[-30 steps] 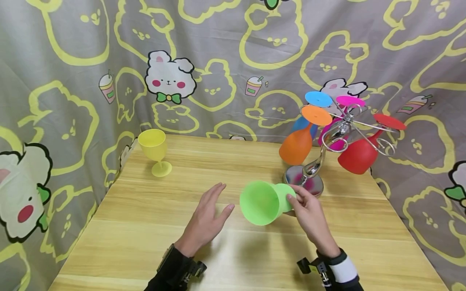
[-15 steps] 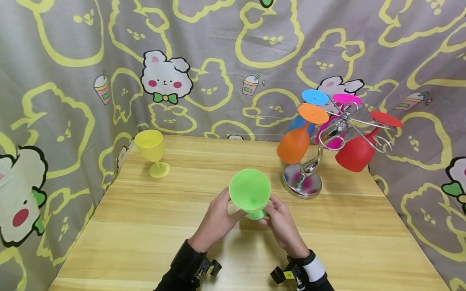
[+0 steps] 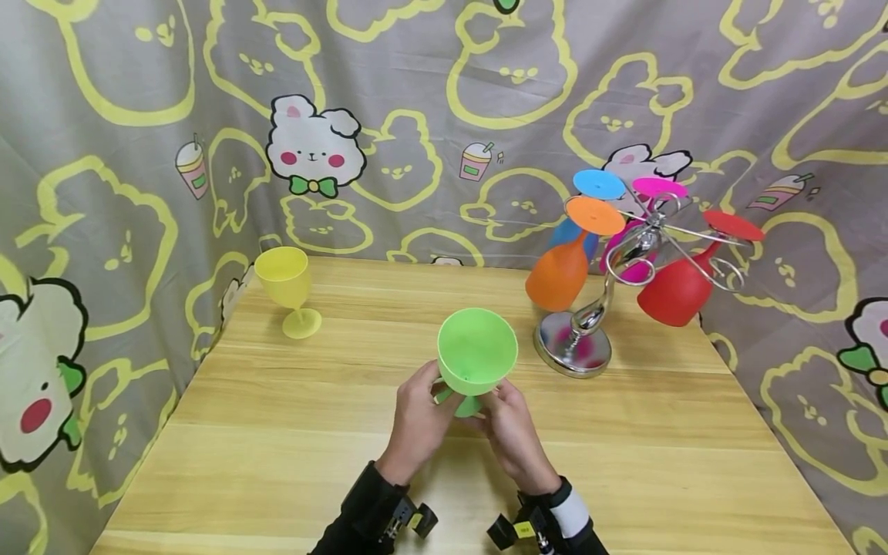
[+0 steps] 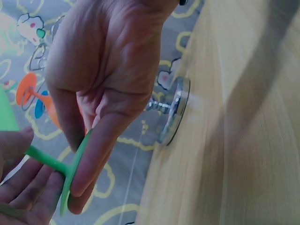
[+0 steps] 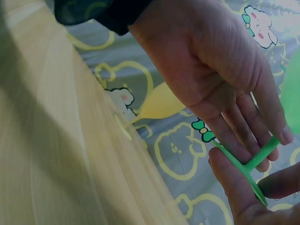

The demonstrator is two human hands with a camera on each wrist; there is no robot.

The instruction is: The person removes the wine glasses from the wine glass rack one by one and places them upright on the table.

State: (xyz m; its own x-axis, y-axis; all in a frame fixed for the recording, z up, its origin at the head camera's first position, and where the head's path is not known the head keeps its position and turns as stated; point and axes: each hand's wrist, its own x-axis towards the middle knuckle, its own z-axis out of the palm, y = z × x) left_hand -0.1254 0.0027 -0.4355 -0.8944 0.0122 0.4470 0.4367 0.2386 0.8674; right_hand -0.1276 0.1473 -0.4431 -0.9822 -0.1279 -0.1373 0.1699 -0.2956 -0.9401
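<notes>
A green plastic goblet (image 3: 479,351) is held over the table between both hands, its mouth tipped toward me. My left hand (image 3: 419,408) holds it at the stem, the thumb near the bottom of the bowl, as the right wrist view shows. On the other side my right hand (image 3: 513,432) pinches the round foot (image 4: 77,168) between thumb and fingers. In the left wrist view, the right hand (image 4: 112,61) is the large one at the top, and the left hand (image 4: 18,178) shows at the lower left.
A chrome rack (image 3: 583,324) at the right bears upside-down goblets: orange (image 3: 558,271), blue (image 3: 598,185), magenta (image 3: 659,188) and red (image 3: 676,289). A yellow goblet (image 3: 284,281) stands upright at the back left. Patterned curtain (image 3: 416,92) surrounds the wooden table (image 3: 291,432).
The goblet has swung from lying sideways in the right hand to nearly upright, moving slightly left. My left hand, open earlier, has come in and taken hold of it too.
</notes>
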